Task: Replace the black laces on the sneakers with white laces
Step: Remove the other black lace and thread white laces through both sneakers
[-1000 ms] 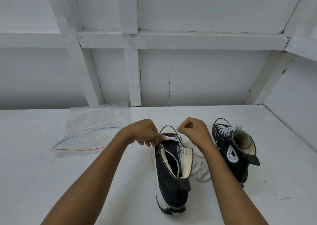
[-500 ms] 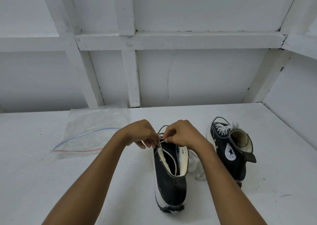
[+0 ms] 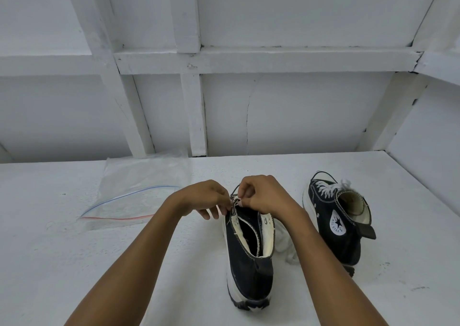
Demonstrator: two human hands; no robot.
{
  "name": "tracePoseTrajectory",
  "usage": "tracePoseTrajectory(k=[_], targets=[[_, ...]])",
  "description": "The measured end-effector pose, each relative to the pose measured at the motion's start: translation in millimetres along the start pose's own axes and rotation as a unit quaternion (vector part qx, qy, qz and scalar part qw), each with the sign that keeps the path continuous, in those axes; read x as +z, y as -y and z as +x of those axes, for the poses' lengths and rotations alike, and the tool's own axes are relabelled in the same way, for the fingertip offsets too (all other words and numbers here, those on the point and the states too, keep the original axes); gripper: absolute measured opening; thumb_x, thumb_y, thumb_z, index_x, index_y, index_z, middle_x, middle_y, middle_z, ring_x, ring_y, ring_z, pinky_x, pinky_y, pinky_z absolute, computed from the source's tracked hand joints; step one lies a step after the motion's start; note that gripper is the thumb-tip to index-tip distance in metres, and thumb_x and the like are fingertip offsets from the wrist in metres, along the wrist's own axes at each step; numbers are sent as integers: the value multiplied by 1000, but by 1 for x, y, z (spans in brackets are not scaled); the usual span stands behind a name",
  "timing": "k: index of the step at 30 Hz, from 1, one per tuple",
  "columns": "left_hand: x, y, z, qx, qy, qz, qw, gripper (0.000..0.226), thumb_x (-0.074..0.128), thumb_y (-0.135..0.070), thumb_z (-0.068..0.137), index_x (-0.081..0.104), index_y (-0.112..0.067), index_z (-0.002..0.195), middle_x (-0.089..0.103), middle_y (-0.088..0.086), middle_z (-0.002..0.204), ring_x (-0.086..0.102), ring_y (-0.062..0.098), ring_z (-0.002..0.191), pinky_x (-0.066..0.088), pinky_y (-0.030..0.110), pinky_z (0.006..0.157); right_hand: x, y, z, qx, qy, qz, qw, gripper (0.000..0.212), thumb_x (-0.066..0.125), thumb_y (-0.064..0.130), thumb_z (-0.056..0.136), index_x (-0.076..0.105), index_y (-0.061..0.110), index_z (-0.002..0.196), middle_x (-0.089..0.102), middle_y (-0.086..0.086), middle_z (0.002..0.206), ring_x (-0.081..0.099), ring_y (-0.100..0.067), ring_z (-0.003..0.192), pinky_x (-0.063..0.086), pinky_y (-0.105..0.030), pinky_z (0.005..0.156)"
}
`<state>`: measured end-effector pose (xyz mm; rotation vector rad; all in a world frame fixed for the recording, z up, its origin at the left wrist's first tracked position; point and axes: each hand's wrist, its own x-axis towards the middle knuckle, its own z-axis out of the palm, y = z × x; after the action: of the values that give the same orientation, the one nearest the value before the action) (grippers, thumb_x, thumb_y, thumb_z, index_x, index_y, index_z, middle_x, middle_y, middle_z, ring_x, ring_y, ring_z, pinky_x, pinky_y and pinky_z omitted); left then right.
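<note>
Two black high-top sneakers stand on the white worktop, both upright on their soles with heels toward the person. The near sneaker is directly in front of them, its throat spread wide and its flaps folded outward so the pale lining shows. The metal eyelets on its right flap have no lace in them.

Both hands meet at the far end of that opening, close enough to touch. The left hand pinches the edge of the left eyelet flap between thumb and forefinger, while its other fingers hang loosely curled below. The right hand is curled tight, and a short tip of the white lace shows at its fingertips. The rest of that lace lies in a loose heap on the worktop between the two shoes, partly hidden behind the right forearm. From where I stand I cannot tell whether the tip has entered an eyelet.

The far sneaker sits to the right, near but not touching, its round star patch facing this way. White lacing crosses its front, with frayed ends sticking up at the collar.

Off to the left, well apart, a clear zip bag lies flat, its blue and red seal lines showing. Behind everything rises a white-painted timber wall.
</note>
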<state>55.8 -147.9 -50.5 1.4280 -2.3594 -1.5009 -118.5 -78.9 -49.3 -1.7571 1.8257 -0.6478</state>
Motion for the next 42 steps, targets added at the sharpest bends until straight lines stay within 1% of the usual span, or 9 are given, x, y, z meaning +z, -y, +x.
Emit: tracePoseTrajectory(k=[9,14,17,21,24,29,33,37,42], targets=[[-12,12,-5,71,-141,-124,980,8,59,-7,93,60,-12,87,75,6,100,69,17,99,49,38,85,-2,-11,-2,16,-41,-3,999,35,84,26,69,53,28,85,56,8,90,49,-11,78,42,-28,66],[-20,1,-12,121,-164,-558,805,15,41,-8,102,48,-9,90,59,11,66,59,23,54,55,33,57,-12,-26,-15,60,-33,64,996,43,85,28,70,52,18,96,55,1,92,47,-11,69,38,-26,60],[-17,2,-14,79,-141,-422,892,12,48,-11,98,53,-8,87,46,3,63,27,9,45,22,19,38,-15,-31,-19,75,-30,88,993,38,83,32,72,53,17,89,53,3,82,47,-12,69,37,-27,61],[-3,12,-15,8,-29,-67,997,20,62,-23,96,68,-4,97,62,2,81,37,11,53,30,22,44,-14,-33,-24,83,-17,112,990,26,79,32,78,59,16,72,56,7,68,48,-8,62,37,-23,60],[0,10,-18,23,4,-21,1000,18,66,-22,94,70,-5,89,63,-5,73,42,11,57,34,23,49,-13,-33,-27,92,-6,124,988,29,75,34,82,60,12,70,57,5,68,49,-10,63,37,-24,60],[-9,-1,-28,149,-172,-226,947,21,52,-11,96,68,1,90,74,6,101,69,21,96,54,36,83,-12,-33,-33,110,-17,152,982,34,72,33,84,63,1,76,60,3,67,52,-9,60,39,-23,60],[-23,-17,-38,176,-180,-523,814,17,46,-10,93,48,-10,77,53,9,65,46,19,47,43,26,46,-9,-32,-37,123,-17,186,975,32,67,26,89,55,10,64,53,10,51,48,1,39,37,-23,51],[-22,-7,-30,95,-274,-287,913,20,61,-22,96,55,-7,84,49,6,63,29,10,41,25,19,39,-6,-31,-38,138,-26,226,964,25,66,22,90,54,10,73,55,5,57,50,-1,40,40,-21,48],[5,1,-27,29,-66,69,995,15,66,-27,93,69,-17,103,61,-2,75,47,4,49,36,17,45,-6,-28,-40,174,-25,291,940,18,67,19,89,53,9,82,56,-3,68,48,-5,38,40,-17,43]])
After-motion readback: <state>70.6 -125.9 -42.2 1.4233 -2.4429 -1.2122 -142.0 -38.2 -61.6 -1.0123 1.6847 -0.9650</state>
